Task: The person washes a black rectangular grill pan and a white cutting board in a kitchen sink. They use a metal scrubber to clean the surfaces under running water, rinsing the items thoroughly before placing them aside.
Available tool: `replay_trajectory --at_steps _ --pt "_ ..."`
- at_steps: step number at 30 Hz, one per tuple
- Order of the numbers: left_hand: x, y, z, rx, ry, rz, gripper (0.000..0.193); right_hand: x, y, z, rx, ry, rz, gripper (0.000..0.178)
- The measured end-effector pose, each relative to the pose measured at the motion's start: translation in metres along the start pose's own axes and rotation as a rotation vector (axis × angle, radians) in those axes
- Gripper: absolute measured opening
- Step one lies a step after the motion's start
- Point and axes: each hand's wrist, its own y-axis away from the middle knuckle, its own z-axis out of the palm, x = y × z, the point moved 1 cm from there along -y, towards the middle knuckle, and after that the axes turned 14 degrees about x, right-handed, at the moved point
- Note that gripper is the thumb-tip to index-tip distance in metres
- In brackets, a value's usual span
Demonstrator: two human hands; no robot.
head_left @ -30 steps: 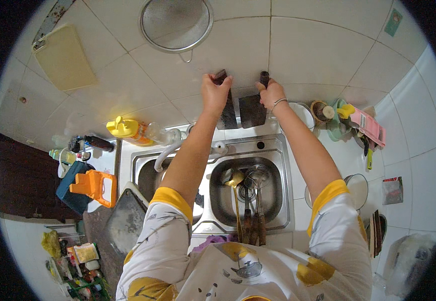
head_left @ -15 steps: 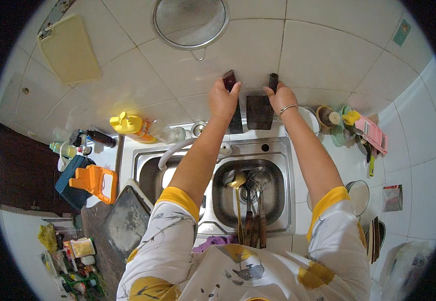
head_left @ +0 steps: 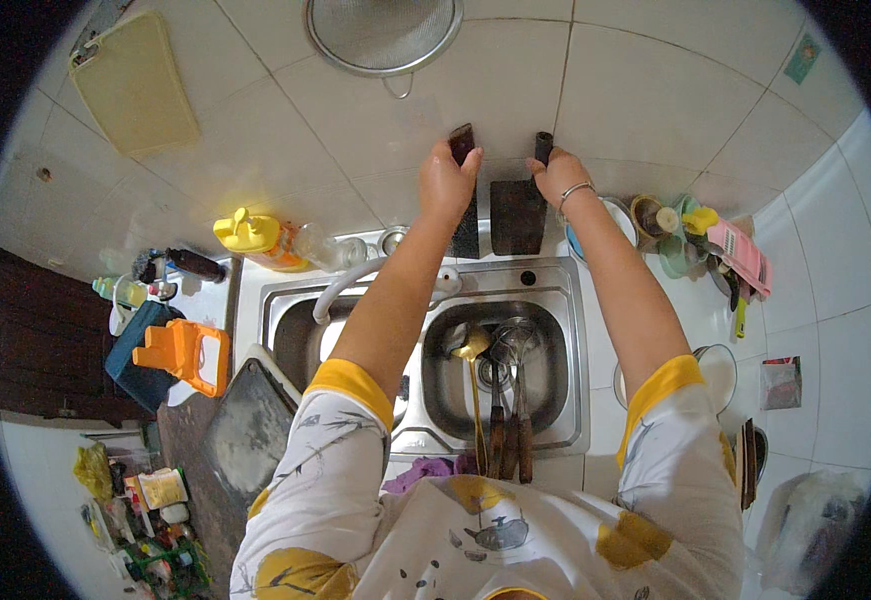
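Behind the sink (head_left: 577, 380), both my arms reach out to the tiled wall. My left hand (head_left: 443, 190) is closed around the dark handle of a knife (head_left: 466, 232), whose long dark blade points down beside my wrist. In my right hand (head_left: 559, 178) is the dark handle of a cleaver (head_left: 517, 218); its broad, blackish blade hangs next to the knife, a small gap between them. Whether the blades rest on the ledge is hard to tell. In the right basin lie a golden ladle (head_left: 473, 345), a skimmer (head_left: 515, 340) and other long-handled utensils.
A pale faucet (head_left: 340, 287) arches over the left basin. Left are a yellow-capped bottle (head_left: 255, 238), an orange holder (head_left: 195, 352) and a dark board (head_left: 247, 430). To the right stand bowls (head_left: 717, 378), cups and a pink rack (head_left: 740, 255). A strainer (head_left: 385, 35) hangs on the wall.
The view has shifted slightly. Both hands keep hold of the knife and the cleaver, nearly in the same place, with the handles a little higher in the picture.
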Motion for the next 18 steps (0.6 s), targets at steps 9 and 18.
replay_trajectory --at_steps 9,18 --pt "-0.005 0.005 0.000 0.037 -0.008 -0.069 0.040 -0.005 0.006 -0.008 -0.049 -0.006 0.004 0.049" --pt "-0.005 0.001 -0.010 -0.020 -0.013 -0.173 0.039 0.001 0.010 -0.008 -0.051 -0.130 0.066 0.050"
